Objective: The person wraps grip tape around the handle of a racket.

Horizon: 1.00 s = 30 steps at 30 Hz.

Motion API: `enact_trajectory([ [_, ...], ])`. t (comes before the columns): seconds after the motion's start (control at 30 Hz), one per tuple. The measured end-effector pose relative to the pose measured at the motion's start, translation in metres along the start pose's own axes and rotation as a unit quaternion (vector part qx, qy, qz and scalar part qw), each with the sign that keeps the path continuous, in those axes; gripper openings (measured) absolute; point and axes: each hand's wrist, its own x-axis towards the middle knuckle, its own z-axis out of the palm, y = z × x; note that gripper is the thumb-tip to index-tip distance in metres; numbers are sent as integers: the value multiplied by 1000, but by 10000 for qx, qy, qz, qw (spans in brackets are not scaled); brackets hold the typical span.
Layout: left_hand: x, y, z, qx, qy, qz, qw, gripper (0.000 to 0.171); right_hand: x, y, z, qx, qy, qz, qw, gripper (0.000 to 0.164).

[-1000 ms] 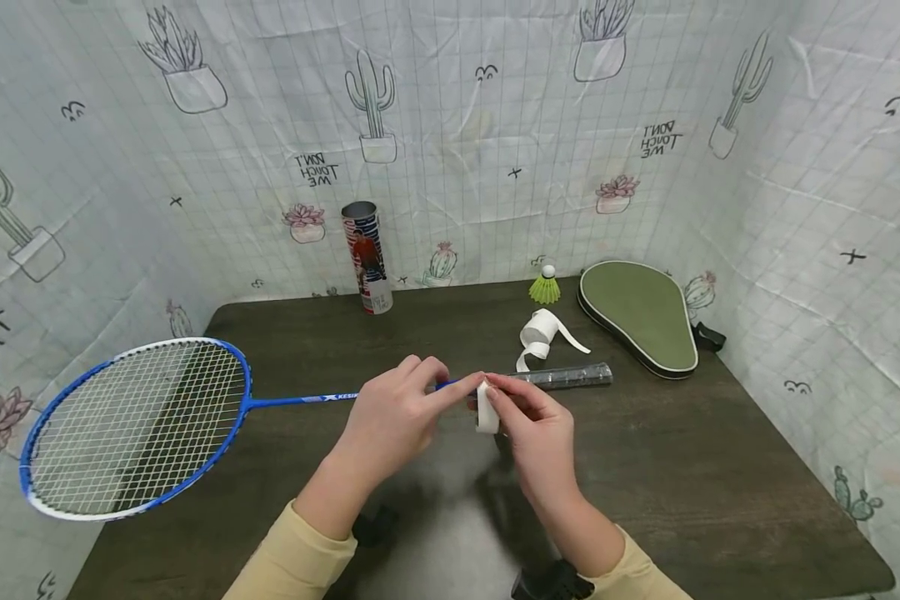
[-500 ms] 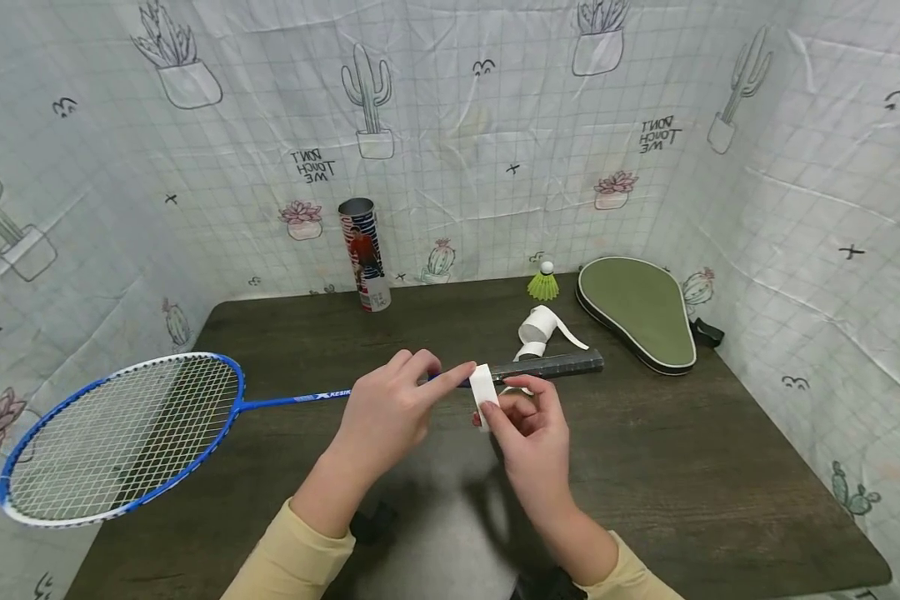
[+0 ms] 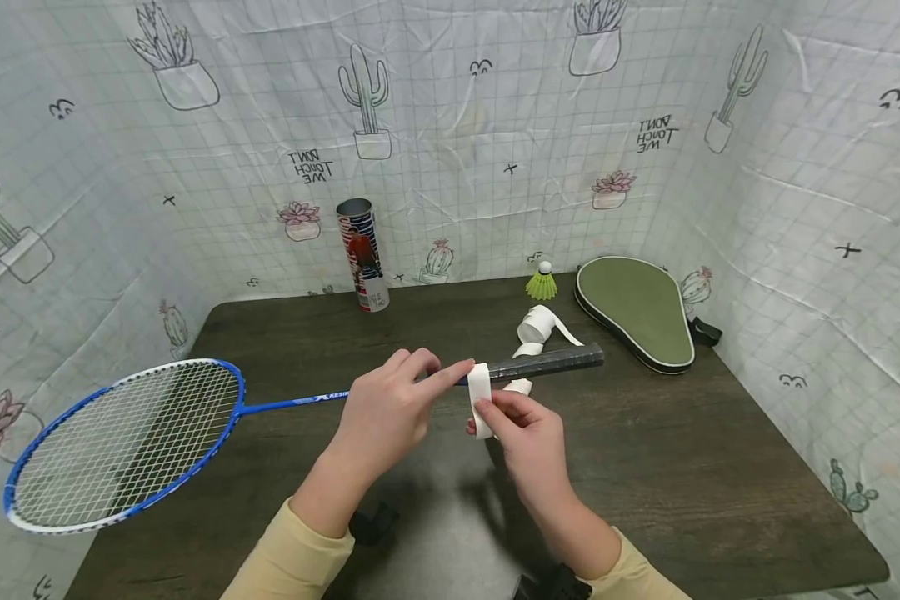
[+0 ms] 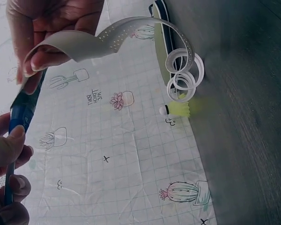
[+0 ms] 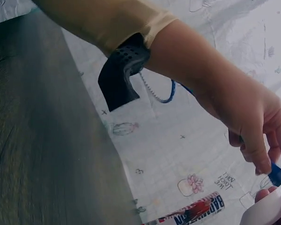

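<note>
In the head view, my left hand (image 3: pixel 390 402) grips the blue shaft of a badminton racket (image 3: pixel 288 403), its index fingertip at the end of a white grip tape (image 3: pixel 480 392). That tape lies across the upper end of the dark handle (image 3: pixel 551 363) and hangs down in front. My right hand (image 3: pixel 531 433) pinches the strip between thumb and fingers, just below the handle. The left wrist view shows the perforated tape (image 4: pixel 91 46) running from the right hand (image 4: pixel 61 21) down to loose coils (image 4: pixel 181 77). Fingers hide part of the shaft.
Behind the handle lies the tape's loose roll (image 3: pixel 536 325). A yellow shuttlecock (image 3: pixel 542 283), a green racket-shaped case (image 3: pixel 636 310) and a printed shuttlecock tube (image 3: pixel 363 257) stand or lie along the table's back edge. A patterned cloth (image 3: pixel 450 167) hangs behind and at the sides.
The right fingers have come away from the handle and slid down the strip. Its end now lies flat across the handle. The racket has tilted, handle end up and head lower.
</note>
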Motion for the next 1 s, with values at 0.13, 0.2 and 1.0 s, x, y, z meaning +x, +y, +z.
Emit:
enact_trajectory([
  [0.13,0,1,-1,-159,86,40,9998,63,5,0,-1,-125,-69,44,9999,15],
  [0.2,0,1,-1,-249,95,72,9996,62,7,0,-1,-47,-142,76,9999,16],
  [1.0,3,5,-14,-540,-1014,-261,9930,31,12,14,-14,1479,-1470,-44,9780,28],
])
